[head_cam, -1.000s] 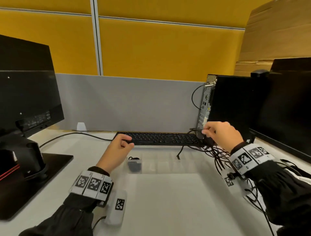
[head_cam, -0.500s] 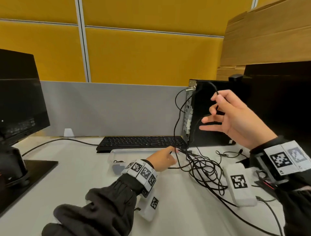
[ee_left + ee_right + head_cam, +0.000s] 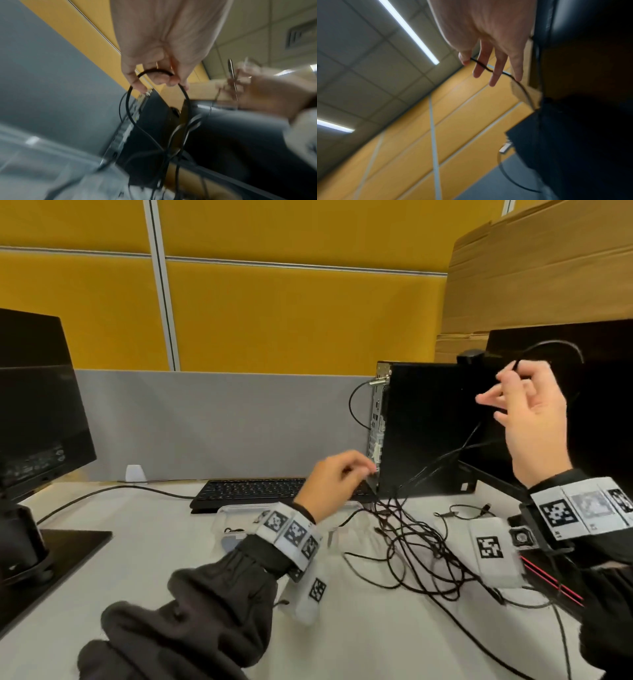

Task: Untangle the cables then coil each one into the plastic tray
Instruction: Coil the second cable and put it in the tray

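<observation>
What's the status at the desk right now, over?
Right hand raised, pinching thin black cable. Left hand gripping another cable loop. Black tangle on desk, clear plastic tray behind left wrist.

Two hands were in view: the left hand [image 3: 334, 481] and the right hand [image 3: 534, 422]. One tangle of black cables [image 3: 421, 546] lay on the worktop [image 3: 342, 638], its strands too knotted to count. There were two monitors, one far left [image 3: 34, 412] and one right [image 3: 603, 405], one keyboard [image 3: 250, 491], one computer tower [image 3: 421, 433] and one plastic tray [image 3: 236, 513].
</observation>
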`<state>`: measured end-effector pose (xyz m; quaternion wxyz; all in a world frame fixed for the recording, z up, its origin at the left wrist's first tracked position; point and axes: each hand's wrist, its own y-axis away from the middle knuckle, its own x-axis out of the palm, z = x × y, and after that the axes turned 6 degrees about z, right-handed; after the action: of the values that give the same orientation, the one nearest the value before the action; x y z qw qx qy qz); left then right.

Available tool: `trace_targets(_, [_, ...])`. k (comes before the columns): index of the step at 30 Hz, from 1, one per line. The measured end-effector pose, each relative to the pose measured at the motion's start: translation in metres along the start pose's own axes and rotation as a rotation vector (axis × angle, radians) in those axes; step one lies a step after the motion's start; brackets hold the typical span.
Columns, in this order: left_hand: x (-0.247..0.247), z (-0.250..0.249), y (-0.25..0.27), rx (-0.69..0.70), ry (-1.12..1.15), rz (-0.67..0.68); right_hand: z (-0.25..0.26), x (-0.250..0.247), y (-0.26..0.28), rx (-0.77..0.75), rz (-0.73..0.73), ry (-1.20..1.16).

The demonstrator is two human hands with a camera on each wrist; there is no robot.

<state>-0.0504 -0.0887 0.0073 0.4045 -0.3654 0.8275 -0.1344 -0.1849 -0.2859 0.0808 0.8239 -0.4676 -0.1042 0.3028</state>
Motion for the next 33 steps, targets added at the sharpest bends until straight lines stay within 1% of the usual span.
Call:
trace_targets(4, [-0.032,-0.004,-0.008,0.035,0.082,-0.215,-0.037,-0.026,0.004,0.048,-0.115,0.278])
trace_targets(5, [-0.038,-0.003,-0.008,0.026,0.099,-0.253,-0.044,-0.031,0.005,0.089,-0.115,0.346])
trace_targets(6, [-0.043,-0.001,-0.008,0.014,0.113,-0.285,-0.052,-0.037,0.004,0.15,-0.068,0.425])
trace_targets(7, [-0.047,-0.001,-0.007,0.001,0.13,-0.312,-0.061,-0.04,0.004,0.228,0.034,0.528])
trace_targets(9, [-0.052,-0.001,-0.005,-0.012,0.173,-0.349,-0.067,-0.041,0.004,0.425,0.333,0.807])
trace_targets(10, [-0.052,-0.004,-0.004,-0.013,0.195,-0.357,-0.064,-0.036,0.006,0.517,0.472,0.943])
trace_targets(11, [-0.051,-0.008,-0.004,-0.013,0.215,-0.356,-0.057,-0.029,0.009,0.569,0.574,1.034])
trace_targets(12, [-0.049,-0.012,-0.004,-0.015,0.238,-0.351,-0.048,-0.019,0.013,0.569,0.633,1.068])
trace_targets(13, [-0.046,-0.017,-0.004,-0.018,0.264,-0.346,-0.039,-0.009,0.018,0.538,0.652,1.056])
trace_targets(16, [-0.038,-0.031,-0.006,-0.031,0.336,-0.337,-0.021,0.024,0.032,0.409,0.643,0.912])
trace_targets(17, [-0.037,-0.033,-0.006,-0.032,0.346,-0.332,-0.014,0.032,0.036,0.407,0.667,0.921])
trace_targets(19, [-0.038,-0.036,-0.005,-0.031,0.333,-0.323,-0.006,0.041,0.039,0.479,0.764,1.001])
trace_targets(21, [-0.041,-0.036,-0.003,-0.03,0.311,-0.317,0.004,0.04,0.039,0.561,0.799,1.053])
trace_targets(22, [-0.043,-0.035,-0.002,-0.036,0.311,-0.316,0.009,0.038,0.039,0.554,0.778,1.105])
trace_targets(23, [-0.044,-0.035,0.0,-0.045,0.317,-0.313,0.012,0.036,0.038,0.511,0.728,1.177])
trace_targets(25, [-0.044,-0.034,0.001,-0.066,0.331,-0.301,0.018,0.034,0.037,0.37,0.655,1.238])
trace_targets(26, [-0.043,-0.035,0.002,-0.073,0.338,-0.288,0.019,0.037,0.039,0.308,0.646,1.16])
trace_targets(27, [-0.041,-0.037,0.002,-0.077,0.346,-0.273,0.019,0.043,0.041,0.286,0.649,0.985])
trace_targets(28, [-0.038,-0.041,0.002,-0.078,0.357,-0.26,0.018,0.051,0.044,0.292,0.667,0.755])
trace_targets(29, [-0.035,-0.044,0.001,-0.071,0.374,-0.255,0.016,0.061,0.049,0.316,0.698,0.507])
trace_targets(31, [-0.036,-0.052,0.0,-0.042,0.421,-0.263,0.005,0.083,0.062,0.421,0.827,0.079])
trace_targets(32, [-0.04,-0.055,-0.002,-0.03,0.437,-0.27,-0.005,0.093,0.072,0.458,0.913,-0.031])
trace_targets(33, [-0.047,-0.056,-0.003,-0.025,0.439,-0.278,-0.014,0.101,0.081,0.449,0.989,-0.038])
